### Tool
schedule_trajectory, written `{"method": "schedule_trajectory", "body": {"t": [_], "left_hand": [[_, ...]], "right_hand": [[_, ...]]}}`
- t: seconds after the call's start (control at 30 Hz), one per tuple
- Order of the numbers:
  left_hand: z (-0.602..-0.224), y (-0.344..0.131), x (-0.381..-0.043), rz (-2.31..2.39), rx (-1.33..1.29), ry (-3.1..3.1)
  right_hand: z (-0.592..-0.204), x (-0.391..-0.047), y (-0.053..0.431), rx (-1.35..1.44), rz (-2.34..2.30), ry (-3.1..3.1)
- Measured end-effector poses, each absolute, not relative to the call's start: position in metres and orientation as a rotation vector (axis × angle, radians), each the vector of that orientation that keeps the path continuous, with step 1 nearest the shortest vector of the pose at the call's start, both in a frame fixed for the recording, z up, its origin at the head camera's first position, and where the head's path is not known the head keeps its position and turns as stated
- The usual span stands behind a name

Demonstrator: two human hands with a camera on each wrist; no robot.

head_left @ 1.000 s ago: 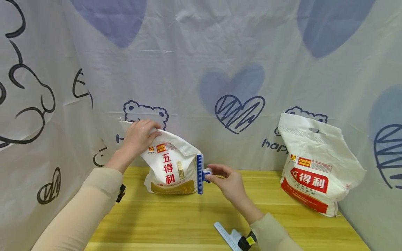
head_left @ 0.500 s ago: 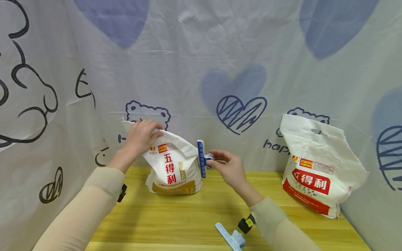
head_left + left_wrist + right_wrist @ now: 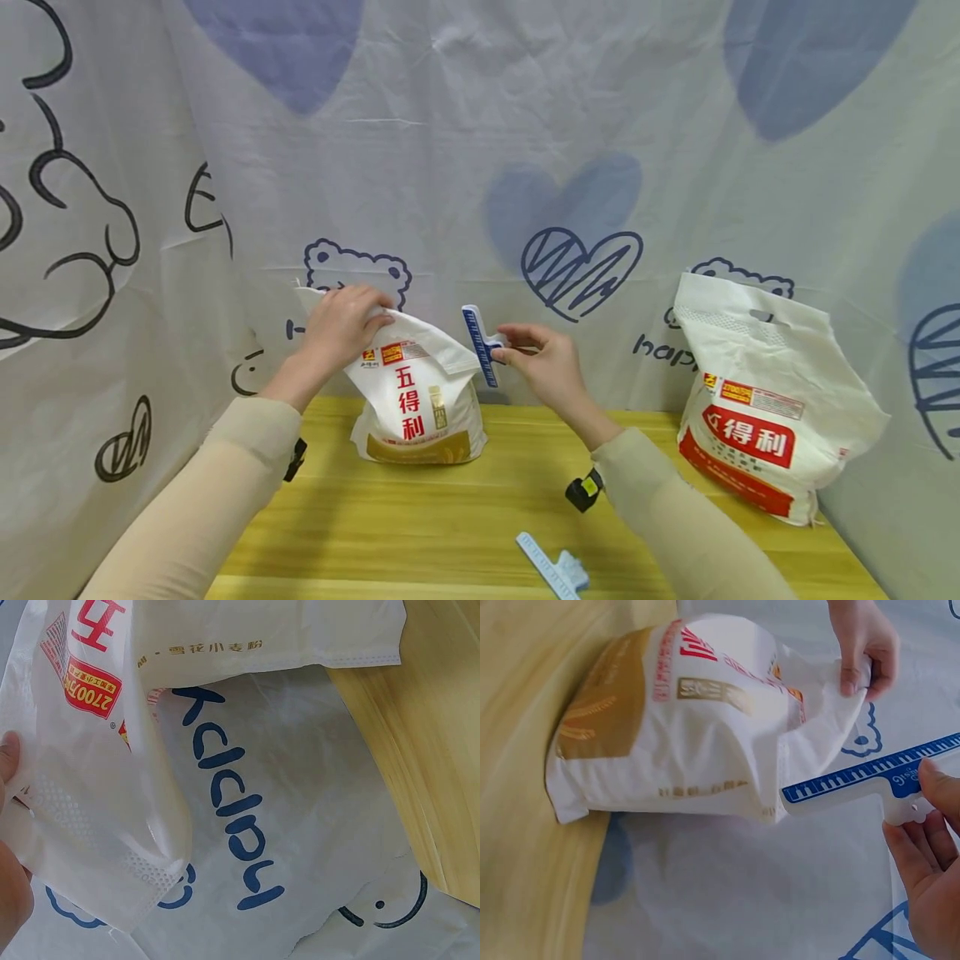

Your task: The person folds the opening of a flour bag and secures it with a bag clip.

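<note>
A white flour bag (image 3: 420, 392) with red lettering and a gold band stands on the table at left of centre. My left hand (image 3: 347, 325) grips its top edge, the thumb in front. In the left wrist view, the bag's top (image 3: 82, 787) folds around the fingers. My right hand (image 3: 543, 362) pinches the tab of a blue and white bag clip (image 3: 480, 343), raised at the bag's right upper corner. Seen from the right wrist, the clip (image 3: 870, 771) overlaps the corner of the bag (image 3: 712, 727), its long bar tilted.
A second flour bag (image 3: 757, 417), with a red band and a handle slot, stands at the right of the wooden table (image 3: 420, 525). A light blue bag clip (image 3: 553, 568) lies near the front edge. A printed curtain (image 3: 450, 208) hangs close behind.
My right hand has lifted the blue clip from beside the bag's lower right side to its upper corner, tilting it. The left hand keeps its grip on the bag top.
</note>
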State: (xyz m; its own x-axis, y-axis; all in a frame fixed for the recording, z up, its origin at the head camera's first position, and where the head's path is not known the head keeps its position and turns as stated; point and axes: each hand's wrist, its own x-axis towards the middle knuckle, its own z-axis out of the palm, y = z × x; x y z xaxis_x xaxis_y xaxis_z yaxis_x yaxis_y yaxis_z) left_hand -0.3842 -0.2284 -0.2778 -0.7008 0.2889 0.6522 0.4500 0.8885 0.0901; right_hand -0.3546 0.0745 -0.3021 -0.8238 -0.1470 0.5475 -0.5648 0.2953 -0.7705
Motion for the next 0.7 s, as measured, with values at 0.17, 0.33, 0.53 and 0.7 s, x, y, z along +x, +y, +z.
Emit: {"method": "schedule_trajectory", "body": {"t": [0.17,0.33,0.53,0.7], "left_hand": [[-0.279,-0.229,-0.385,-0.319,-0.524,-2.388],[-0.28,-0.229,-0.387,-0.318,-0.528,-2.382],[-0.28,-0.23,-0.387,-0.314,-0.539,-2.352],[-0.278,-0.231,-0.386,-0.31,-0.537,-2.357]], "right_hand": [[-0.292,-0.364,0.071,0.654,1.468,-2.189],[-0.283,-0.372,0.067,0.669,1.365,-2.195],[-0.275,-0.382,0.061,0.699,1.277,-2.212],[-0.273,-0.388,0.056,0.737,1.25,-2.222]]}}
